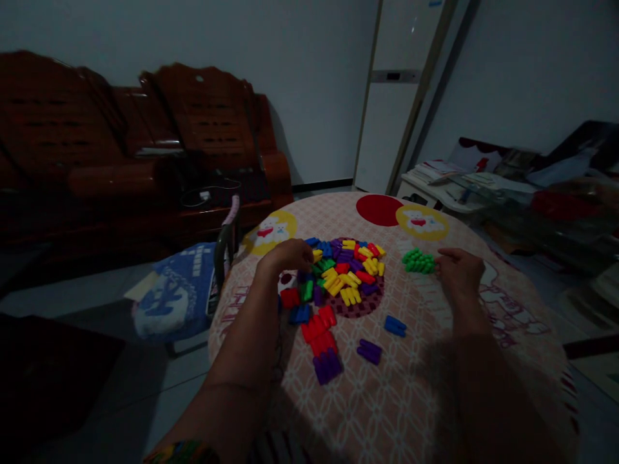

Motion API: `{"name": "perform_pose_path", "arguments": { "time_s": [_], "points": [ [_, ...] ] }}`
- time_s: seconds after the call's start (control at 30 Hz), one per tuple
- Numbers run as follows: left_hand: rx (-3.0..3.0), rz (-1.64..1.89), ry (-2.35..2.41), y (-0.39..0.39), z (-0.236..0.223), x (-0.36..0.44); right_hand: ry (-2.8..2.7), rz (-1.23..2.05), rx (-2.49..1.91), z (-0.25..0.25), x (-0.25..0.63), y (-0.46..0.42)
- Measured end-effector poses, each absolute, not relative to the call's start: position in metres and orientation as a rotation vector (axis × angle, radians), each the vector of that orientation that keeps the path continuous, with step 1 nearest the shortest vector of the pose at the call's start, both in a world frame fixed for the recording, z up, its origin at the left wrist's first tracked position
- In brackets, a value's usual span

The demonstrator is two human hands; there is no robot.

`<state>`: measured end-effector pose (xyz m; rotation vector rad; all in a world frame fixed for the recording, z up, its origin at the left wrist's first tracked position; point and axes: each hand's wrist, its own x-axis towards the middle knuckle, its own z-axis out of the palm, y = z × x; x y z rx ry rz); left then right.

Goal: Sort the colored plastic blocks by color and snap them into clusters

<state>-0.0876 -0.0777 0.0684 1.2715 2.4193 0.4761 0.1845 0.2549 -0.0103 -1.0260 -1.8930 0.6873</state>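
Curled fingers of my left hand (288, 256) reach into the left edge of a pile of plastic toy blocks (344, 256) in yellow, purple, red, blue and green. What they hold, if anything, is hidden. At the right, my right hand (460, 270) has its fingertips closed at the end of a bright green cluster of toy blocks (418, 261), which rests on the table. Nearer to me lie a joined red piece (319, 332) with a purple block (327, 366) at its end, a loose purple block (369, 351) and a blue block (395, 325).
The round table (377, 412) has a patterned cloth. A chair with a blue cloth (178, 290) stands at its left. Behind are a carved wooden sofa (203, 122) and a tall white cabinet-like unit (391, 122). A side table at the right carries papers (435, 171).
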Motion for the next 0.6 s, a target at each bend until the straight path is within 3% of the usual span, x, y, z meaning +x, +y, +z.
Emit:
{"name": "perform_pose_path", "arguments": {
  "time_s": [0.17, 0.3, 0.43, 0.6],
  "points": [
    [1.320, 0.210, 2.451, -0.065, 0.063, -0.078, -1.883, 0.734, -0.956, 0.003, 0.175, 0.235],
    [1.354, 0.223, 2.461, -0.063, 0.063, -0.079, -1.894, 0.851, -0.855, 0.021, 0.167, 0.209],
    [1.327, 0.578, 2.341, -0.067, 0.066, -0.083, -1.998, 1.008, -0.717, 0.038, 0.155, 0.171],
    [1.294, 1.262, 1.714, -0.059, 0.073, -0.065, -2.113, 1.273, -0.409, 0.040, 0.138, 0.127]
  ]
}}
